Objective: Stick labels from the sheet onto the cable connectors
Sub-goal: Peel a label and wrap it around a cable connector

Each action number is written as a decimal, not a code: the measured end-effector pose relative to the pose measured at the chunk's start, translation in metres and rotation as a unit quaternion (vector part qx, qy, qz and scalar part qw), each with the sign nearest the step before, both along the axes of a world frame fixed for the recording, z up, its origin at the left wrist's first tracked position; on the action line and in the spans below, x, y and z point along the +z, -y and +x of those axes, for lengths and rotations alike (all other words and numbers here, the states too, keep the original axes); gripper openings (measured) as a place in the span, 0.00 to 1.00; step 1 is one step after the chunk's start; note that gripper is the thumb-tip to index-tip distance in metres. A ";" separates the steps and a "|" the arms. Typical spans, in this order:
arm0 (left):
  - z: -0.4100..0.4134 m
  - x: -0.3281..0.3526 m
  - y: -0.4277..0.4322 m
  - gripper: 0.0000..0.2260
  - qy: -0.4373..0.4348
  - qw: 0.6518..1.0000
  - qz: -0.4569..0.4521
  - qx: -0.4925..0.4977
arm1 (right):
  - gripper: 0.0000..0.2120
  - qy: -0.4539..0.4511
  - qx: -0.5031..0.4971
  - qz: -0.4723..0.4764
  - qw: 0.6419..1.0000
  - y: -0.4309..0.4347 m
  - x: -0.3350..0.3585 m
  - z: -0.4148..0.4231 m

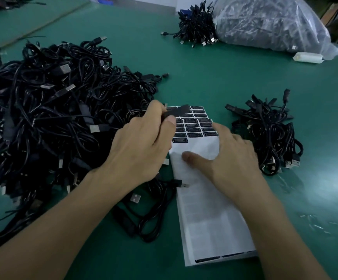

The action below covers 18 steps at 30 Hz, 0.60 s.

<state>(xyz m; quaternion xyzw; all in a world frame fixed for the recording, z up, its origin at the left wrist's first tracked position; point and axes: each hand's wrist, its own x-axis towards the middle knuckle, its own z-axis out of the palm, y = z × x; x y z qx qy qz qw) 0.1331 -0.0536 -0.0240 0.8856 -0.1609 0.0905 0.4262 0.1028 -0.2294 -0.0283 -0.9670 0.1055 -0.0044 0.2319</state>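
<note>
here left grip pinches black connector, right grip flat on paper sheet.

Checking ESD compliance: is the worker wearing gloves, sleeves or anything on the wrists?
No. The left hand and right hand are bare, without gloves or rings. The left forearm and right forearm are uncovered to the frame edge: no sleeves, watch or wrist strap.

Cannot read print on labels: too small. Cannot resolve right hand fingertips: blurred. Mostly hidden inside left hand: connector. Cropped at nine o'clock: cable pile.
</note>
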 end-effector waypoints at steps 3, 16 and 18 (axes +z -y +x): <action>0.000 -0.001 0.001 0.15 -0.012 1.000 -0.008 0.007 | 0.42 0.019 -0.011 0.062 0.998 0.002 0.004 0.000; 0.002 -0.008 0.003 0.16 -0.019 1.000 0.013 0.000 | 0.38 0.085 -0.024 0.395 0.914 0.008 0.004 0.003; 0.001 -0.008 0.004 0.18 -0.020 0.999 0.027 -0.003 | 0.30 0.047 0.002 0.454 0.890 0.010 0.006 0.004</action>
